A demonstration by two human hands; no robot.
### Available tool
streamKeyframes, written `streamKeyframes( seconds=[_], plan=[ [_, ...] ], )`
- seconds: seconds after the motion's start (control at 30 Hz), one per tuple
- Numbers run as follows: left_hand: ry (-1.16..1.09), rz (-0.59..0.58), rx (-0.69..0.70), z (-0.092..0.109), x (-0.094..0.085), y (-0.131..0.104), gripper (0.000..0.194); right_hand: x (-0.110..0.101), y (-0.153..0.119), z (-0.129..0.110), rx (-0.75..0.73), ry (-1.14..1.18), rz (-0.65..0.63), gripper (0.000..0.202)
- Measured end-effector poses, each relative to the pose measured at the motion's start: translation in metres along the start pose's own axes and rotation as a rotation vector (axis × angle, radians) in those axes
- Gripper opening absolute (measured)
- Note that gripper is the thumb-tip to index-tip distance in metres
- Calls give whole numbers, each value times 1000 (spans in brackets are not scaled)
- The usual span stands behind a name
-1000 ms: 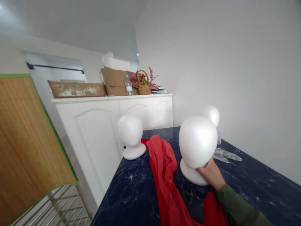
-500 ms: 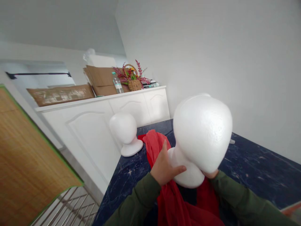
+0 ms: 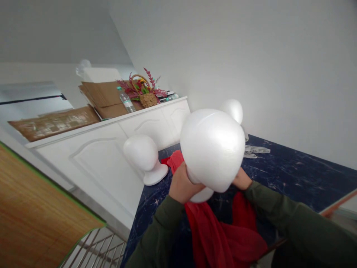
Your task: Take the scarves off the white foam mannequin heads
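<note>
A white foam mannequin head (image 3: 213, 147) is tilted in front of me, its round base (image 3: 203, 195) just above the red scarf. At its neck, my left hand (image 3: 184, 182) is closed from the left side. My right hand (image 3: 242, 179) presses against the right side, with its fingers hidden behind the foam. The red scarf (image 3: 212, 230) lies bunched beneath, draped over the near part of the dark blue marbled table (image 3: 292, 167). A second foam mannequin head (image 3: 143, 154) stands on the table to the left, and a third foam head (image 3: 234, 111) shows partly behind the held one.
Grey-white cloth (image 3: 255, 150) lies at the table's far right. Along the left runs a white cabinet (image 3: 92, 160) bearing flattened cardboard (image 3: 103, 96), a water bottle (image 3: 126, 101) and a flower basket (image 3: 148, 99). A wire rack (image 3: 97, 247) with a wooden-patterned cover (image 3: 41, 212) borders the lower left.
The held foam head has shifted left relative to the table, and my left hand has closed further round its neck. The view has swung right, revealing the third head and the grey cloth.
</note>
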State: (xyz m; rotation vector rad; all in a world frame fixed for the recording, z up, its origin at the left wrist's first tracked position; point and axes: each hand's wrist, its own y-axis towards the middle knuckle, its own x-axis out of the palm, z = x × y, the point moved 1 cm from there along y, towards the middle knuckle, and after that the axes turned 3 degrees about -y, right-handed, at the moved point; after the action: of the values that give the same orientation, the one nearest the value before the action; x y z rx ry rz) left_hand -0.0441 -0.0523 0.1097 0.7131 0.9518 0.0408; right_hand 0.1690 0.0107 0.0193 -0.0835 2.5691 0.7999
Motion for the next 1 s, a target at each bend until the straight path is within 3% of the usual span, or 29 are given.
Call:
streamKeyframes(
  seconds=[0.1,0.2,0.3,0.37,0.5,0.6,0.77,1.0],
  plan=[
    [191,93,-157,-17,-42,6,78,-2,6,12,94,84,53,52],
    [228,127,-317,-50,-84,4,79,0,10,24,247,175,112,57],
    [60,39,-432,-85,-114,-7,77,2,10,28,289,220,113,57],
    [-65,-59,-446,-103,-125,-16,73,2,8,27,296,218,108,55],
    [-120,-133,-473,-124,-124,-31,77,3,6,26,330,206,75,50],
    [-143,-136,-546,-132,-116,-37,81,2,6,26,370,198,69,49],
    [-265,-237,-583,-140,-112,-51,91,2,6,26,425,182,61,46],
    [-313,-160,-584,-145,-110,-66,85,3,4,26,416,190,52,45]
  ],
)
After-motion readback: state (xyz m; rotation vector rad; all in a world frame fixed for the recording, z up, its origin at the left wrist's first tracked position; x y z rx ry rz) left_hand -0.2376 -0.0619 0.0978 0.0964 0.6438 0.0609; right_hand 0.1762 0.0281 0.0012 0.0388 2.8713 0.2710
